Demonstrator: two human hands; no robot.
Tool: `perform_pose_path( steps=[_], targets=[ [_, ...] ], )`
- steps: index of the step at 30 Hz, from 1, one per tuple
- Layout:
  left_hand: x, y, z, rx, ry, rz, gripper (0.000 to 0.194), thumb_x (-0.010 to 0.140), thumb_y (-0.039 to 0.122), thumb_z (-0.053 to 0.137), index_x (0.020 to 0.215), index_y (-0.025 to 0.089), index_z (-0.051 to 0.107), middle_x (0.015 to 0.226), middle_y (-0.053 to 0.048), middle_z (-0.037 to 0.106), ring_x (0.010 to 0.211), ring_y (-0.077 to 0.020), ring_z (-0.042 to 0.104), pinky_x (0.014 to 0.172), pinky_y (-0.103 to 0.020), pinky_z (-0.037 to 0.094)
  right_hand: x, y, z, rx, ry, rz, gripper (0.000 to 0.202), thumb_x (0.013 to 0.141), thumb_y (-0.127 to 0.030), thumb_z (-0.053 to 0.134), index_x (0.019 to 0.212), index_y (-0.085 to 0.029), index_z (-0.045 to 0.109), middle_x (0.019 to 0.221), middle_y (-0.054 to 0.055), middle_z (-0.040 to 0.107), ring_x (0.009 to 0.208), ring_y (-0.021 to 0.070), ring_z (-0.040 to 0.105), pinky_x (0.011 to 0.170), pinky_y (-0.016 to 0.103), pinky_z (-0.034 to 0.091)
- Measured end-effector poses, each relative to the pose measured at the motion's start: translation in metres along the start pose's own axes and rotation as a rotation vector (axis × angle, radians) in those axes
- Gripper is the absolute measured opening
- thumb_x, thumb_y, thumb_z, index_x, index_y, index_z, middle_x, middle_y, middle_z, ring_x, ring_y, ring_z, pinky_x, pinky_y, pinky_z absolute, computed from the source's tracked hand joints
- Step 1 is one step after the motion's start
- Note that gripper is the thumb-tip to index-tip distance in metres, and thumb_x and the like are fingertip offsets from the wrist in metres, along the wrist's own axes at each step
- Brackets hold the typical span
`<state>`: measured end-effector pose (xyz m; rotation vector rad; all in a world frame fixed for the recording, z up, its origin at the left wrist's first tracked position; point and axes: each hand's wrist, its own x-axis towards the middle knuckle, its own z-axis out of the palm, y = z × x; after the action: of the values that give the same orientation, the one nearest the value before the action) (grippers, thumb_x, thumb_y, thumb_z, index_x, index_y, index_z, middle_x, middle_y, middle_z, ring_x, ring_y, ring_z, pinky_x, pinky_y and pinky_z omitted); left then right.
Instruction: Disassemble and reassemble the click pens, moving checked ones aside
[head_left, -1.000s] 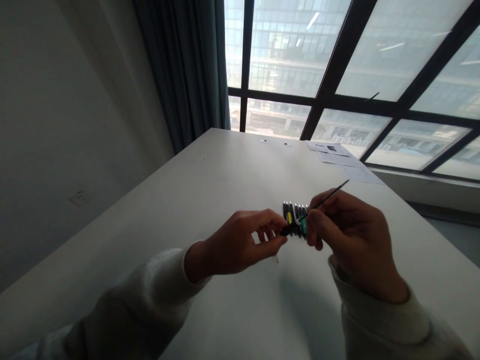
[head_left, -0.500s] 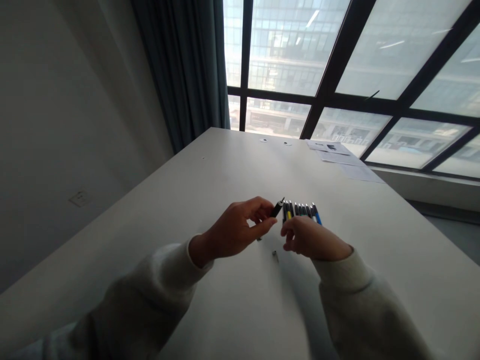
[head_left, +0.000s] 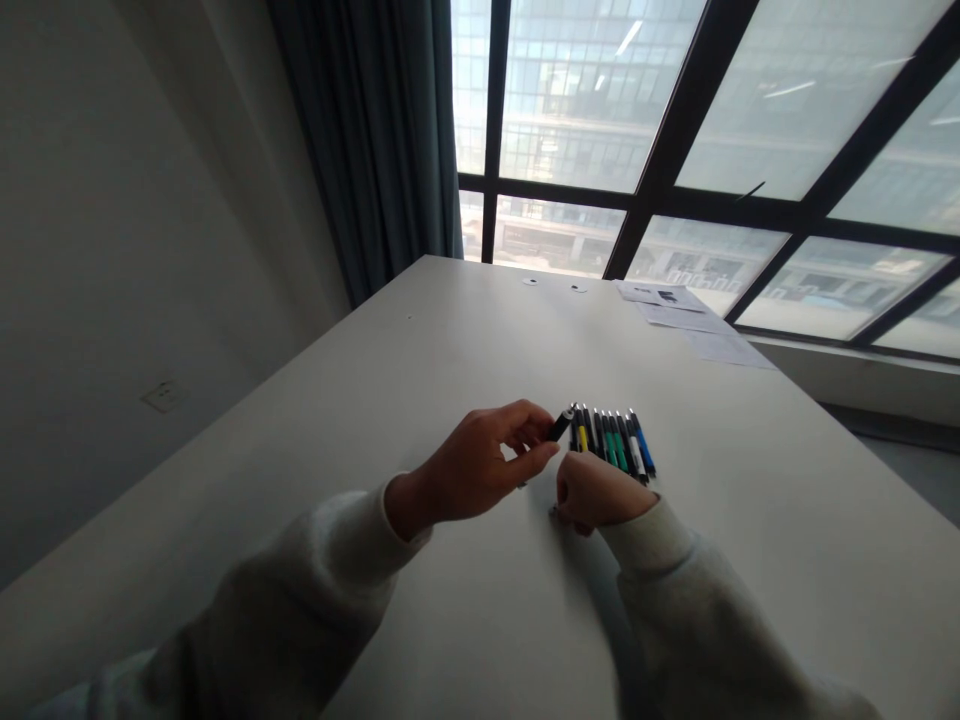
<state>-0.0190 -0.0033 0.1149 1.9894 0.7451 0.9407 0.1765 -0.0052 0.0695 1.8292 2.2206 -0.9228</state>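
Observation:
My left hand (head_left: 480,462) pinches a black pen barrel (head_left: 560,425) between thumb and fingers, tilted up to the right, with a small tip showing at its upper end. Lower and to the right, my right hand (head_left: 598,490) has its fingers curled down toward the table. A small silver pen part (head_left: 553,511) shows at its fingertips, partly covered by them; whether it is gripped is hard to see. Beyond that hand lies a row of several pens (head_left: 619,440), black with yellow, green, white and blue parts.
Both forearms reach over a white table (head_left: 450,350). Sheets of paper (head_left: 686,312) lie at its far right edge, and two small round cutouts (head_left: 530,281) near the far edge. A tiny bit of something (head_left: 522,485) rests under my left hand. Windows and a dark curtain (head_left: 375,130) stand behind.
My right hand has moved down and toward me, from beside the pens to the small silver pen part. More of the pen row is uncovered. My left hand still holds the barrel.

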Motion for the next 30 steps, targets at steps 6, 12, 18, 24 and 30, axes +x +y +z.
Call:
perform_pose_path(
  steps=[6, 12, 18, 24, 30],
  targets=[
    [0.0, -0.001, 0.001, -0.005, -0.006, -0.009, 0.02, 0.089, 0.03, 0.063, 0.102, 0.014, 0.063, 0.089, -0.006, 0.071, 0.077, -0.0143, 0.065, 0.073, -0.026, 0.054, 0.008, 0.008, 0.01, -0.107, 0.14, -0.002, 0.014, 0.06, -0.015, 0.075, 0.073, -0.01, 0.073, 0.071, 0.011, 0.071, 0.072, 0.0243, 0.068, 0.061, 0.028, 0.05],
    [-0.001, -0.002, 0.001, -0.018, -0.017, -0.02, 0.021, 0.09, 0.03, 0.063, 0.104, 0.014, 0.063, 0.091, -0.006, 0.071, 0.079, -0.0145, 0.065, 0.075, -0.027, 0.054, 0.012, 0.004, 0.013, -0.148, 0.223, -0.073, 0.02, 0.06, -0.022, 0.075, 0.075, -0.009, 0.07, 0.079, 0.013, 0.07, 0.077, 0.0257, 0.065, 0.066, 0.031, 0.047],
    [-0.001, 0.0, 0.002, -0.032, -0.029, -0.011, 0.019, 0.09, 0.027, 0.062, 0.103, 0.015, 0.063, 0.09, -0.005, 0.07, 0.078, -0.0138, 0.065, 0.073, -0.026, 0.054, -0.028, 0.005, -0.04, 0.253, 0.317, -0.221, 0.009, 0.072, -0.021, 0.065, 0.065, -0.017, 0.062, 0.059, -0.001, 0.058, 0.058, 0.0132, 0.053, 0.054, 0.025, 0.039],
    [-0.002, 0.0, 0.01, 0.011, -0.087, 0.006, 0.014, 0.09, 0.025, 0.061, 0.099, 0.015, 0.063, 0.085, -0.003, 0.069, 0.072, -0.0123, 0.063, 0.069, -0.025, 0.053, -0.059, -0.005, -0.057, 1.093, 0.564, -0.551, 0.013, 0.075, -0.024, 0.074, 0.076, -0.018, 0.062, 0.077, -0.001, 0.059, 0.058, 0.0091, 0.047, 0.05, 0.022, 0.036],
    [-0.002, 0.003, 0.012, 0.022, -0.109, 0.018, 0.013, 0.089, 0.025, 0.061, 0.097, 0.015, 0.063, 0.084, -0.003, 0.069, 0.069, -0.0117, 0.064, 0.064, -0.023, 0.053, -0.052, -0.014, -0.049, 1.182, 0.573, -0.644, 0.012, 0.076, -0.022, 0.075, 0.077, -0.018, 0.064, 0.084, -0.001, 0.061, 0.052, 0.0061, 0.045, 0.051, 0.024, 0.04]
  ],
)
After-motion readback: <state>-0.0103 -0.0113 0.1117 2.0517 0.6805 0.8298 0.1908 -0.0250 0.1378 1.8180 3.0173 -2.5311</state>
